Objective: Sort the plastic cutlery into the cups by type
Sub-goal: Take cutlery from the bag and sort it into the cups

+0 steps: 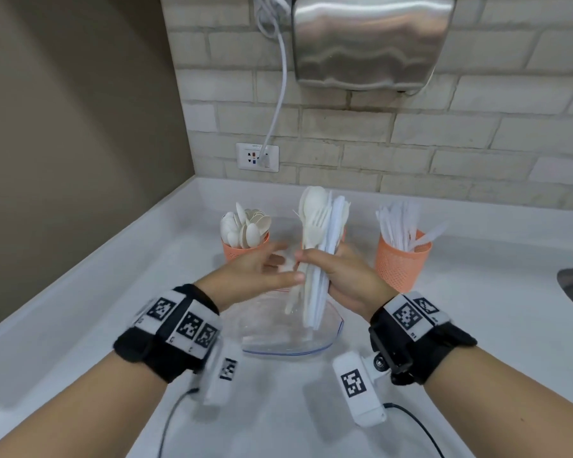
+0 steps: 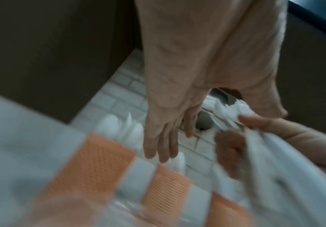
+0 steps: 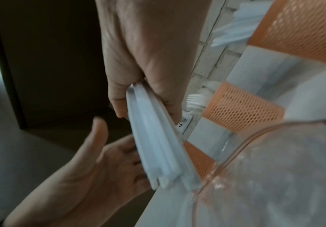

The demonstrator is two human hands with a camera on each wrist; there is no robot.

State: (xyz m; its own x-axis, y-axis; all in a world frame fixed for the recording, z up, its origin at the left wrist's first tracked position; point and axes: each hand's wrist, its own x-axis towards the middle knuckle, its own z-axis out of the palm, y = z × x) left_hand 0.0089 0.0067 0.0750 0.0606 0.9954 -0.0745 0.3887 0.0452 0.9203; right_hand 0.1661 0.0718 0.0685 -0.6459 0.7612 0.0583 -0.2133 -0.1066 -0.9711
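Nearest the viewer, two forearms reach forward over a white counter (image 1: pixel 477 325), each wearing a black wristband with square black-and-white markers and a small white camera underneath. Just beyond the wrists, a clear plastic bag (image 1: pixel 288 335) lies flat on the counter.

Above the bag, the right hand (image 1: pixel 344 276) has its fingers and thumb curled around a bundle of white plastic cutlery (image 1: pixel 318 246), held nearly upright. A spoon bowl and fork tines show at the top of the bundle; the handle ends hang below the fist, over the bag. The left hand (image 1: pixel 262 269) sits just beside it, fingers straight and loosely spread, gripping nothing, its fingertips at or very near the bundle's handles; motion blur hides whether they touch.

Farther back stand orange mesh cups. The left cup (image 1: pixel 242 251) holds white spoons. The right cup (image 1: pixel 401 262) holds clear knives. A middle cup (image 3: pixel 241 109), mostly hidden behind the bundle from the head view, holds forks.

Behind them rises a pale brick wall with a power outlet (image 1: pixel 257 157), a white cord, and a metal hand dryer (image 1: pixel 371 41).
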